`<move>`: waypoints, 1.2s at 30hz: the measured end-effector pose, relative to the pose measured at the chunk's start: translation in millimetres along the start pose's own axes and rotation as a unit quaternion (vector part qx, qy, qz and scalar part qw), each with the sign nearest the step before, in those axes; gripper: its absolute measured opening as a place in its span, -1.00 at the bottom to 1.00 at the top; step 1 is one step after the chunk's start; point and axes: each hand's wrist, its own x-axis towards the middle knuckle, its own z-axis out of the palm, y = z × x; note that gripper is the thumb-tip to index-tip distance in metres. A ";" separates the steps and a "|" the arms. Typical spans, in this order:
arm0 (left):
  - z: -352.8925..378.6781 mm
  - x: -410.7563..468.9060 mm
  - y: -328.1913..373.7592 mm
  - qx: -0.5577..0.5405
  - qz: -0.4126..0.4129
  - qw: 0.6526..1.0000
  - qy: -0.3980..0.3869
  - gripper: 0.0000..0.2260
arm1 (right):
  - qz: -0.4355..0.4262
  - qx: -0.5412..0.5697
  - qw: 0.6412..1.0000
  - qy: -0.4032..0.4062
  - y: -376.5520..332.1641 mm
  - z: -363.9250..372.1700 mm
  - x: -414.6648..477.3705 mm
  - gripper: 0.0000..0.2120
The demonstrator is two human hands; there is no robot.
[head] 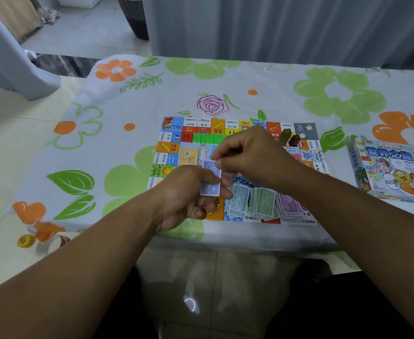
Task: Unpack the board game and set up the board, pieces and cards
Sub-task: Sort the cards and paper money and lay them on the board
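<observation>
Sorting money | left hand [188, 192] grips thin blue paper banknote stack [210, 185] | right hand [252, 160] pinches top note [212, 165], likely bound for teal and green banknote piles [257, 201] just below fingers

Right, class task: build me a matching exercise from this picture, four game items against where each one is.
1. game box
2. blue notes
3. green notes
4. green pieces

a. near edge of the board
b. held between left hand and right hand
c. on the tablecloth, right of the board
d. in a row, far part of the board

Pairs: 1-c, 2-b, 3-a, 4-d
</observation>
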 end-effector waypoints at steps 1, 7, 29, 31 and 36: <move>-0.2 0.6 -0.2 -0.003 -0.003 1.000 0.002 -0.78 | 0.002 -0.003 1.000 -0.002 0.3 0.5 0.4 -0.91; -0.2 3.4 -2.9 -0.041 -0.014 0.999 0.005 -0.81 | 0.018 -0.006 1.000 -0.013 -0.2 0.2 1.1 -0.88; -2.1 2.1 -0.9 -0.042 -0.028 0.999 0.011 -0.81 | 0.012 0.021 1.000 -0.015 -2.1 -0.2 -1.3 -0.93; -1.7 1.6 -0.6 -0.036 -0.026 0.999 0.007 -0.81 | 0.012 0.019 1.000 -0.022 -2.1 0.0 -1.7 -0.91; -2.6 1.5 0.2 -0.028 -0.024 0.999 -0.010 -0.81 | 0.019 0.040 0.999 -0.029 -2.3 -0.7 -3.0 -0.90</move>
